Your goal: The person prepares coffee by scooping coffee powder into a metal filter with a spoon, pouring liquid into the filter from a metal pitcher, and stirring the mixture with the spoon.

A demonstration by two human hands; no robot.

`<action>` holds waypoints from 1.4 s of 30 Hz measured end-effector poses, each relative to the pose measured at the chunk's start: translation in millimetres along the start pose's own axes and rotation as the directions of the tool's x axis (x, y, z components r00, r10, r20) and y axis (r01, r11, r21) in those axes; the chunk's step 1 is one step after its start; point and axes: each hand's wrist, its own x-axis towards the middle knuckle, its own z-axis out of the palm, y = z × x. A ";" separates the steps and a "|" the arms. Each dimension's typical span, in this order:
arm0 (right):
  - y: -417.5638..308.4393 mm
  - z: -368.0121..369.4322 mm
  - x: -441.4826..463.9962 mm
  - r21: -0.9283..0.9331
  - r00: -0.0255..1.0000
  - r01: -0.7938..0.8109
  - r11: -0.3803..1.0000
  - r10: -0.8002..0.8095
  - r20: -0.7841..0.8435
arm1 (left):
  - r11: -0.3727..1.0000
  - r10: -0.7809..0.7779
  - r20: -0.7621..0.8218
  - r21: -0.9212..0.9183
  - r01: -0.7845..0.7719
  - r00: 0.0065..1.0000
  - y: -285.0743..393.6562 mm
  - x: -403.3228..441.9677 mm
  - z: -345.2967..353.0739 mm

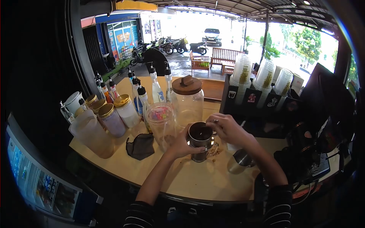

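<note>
Around the left side of a metal cup (195, 143) my left hand (181, 146) is wrapped, thumb across its front. Dark contents (201, 132) show inside the cup. Directly beneath it is a second, narrower metal vessel (198, 156); whether the two touch is unclear. My right hand (227, 130) is closed in a pinch at the cup's right rim, and what its fingers hold is hidden. Light brown crumbs (216, 150) lie on the table just right of the vessels. A small steel pitcher (242, 158) stands under my right forearm.
Left of my hands are a clear jar with colourful packets (161, 114), a dark cloth (140, 146), a translucent jug (91, 133) and gold-lidded jars (112, 121). Behind stand a wooden-lidded glass jar (188, 102) and pump bottles (156, 87). Stacked plastic cups (242, 72) and a black machine (304, 152) occupy the right.
</note>
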 end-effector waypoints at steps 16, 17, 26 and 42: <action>-6.6 -2.4 -2.7 -0.003 0.986 0.007 1.000 -0.008 -0.166 | 0.998 0.029 -0.041 0.048 -0.027 0.999 -8.6 -2.5 4.3; -5.4 -1.2 -3.9 -0.003 0.986 0.006 1.000 -0.007 -0.166 | 0.998 0.029 -0.040 0.048 -0.027 0.999 -8.7 -2.4 4.6; -11.9 14.0 -11.8 0.282 0.983 -0.078 0.956 0.121 -0.137 | 0.999 0.045 -0.042 0.018 -0.044 0.998 -7.3 -3.6 5.5; -13.5 16.0 -9.7 0.244 0.988 -0.028 0.969 0.064 -0.141 | 0.999 0.032 -0.037 0.030 -0.031 0.999 -1.3 -4.8 5.5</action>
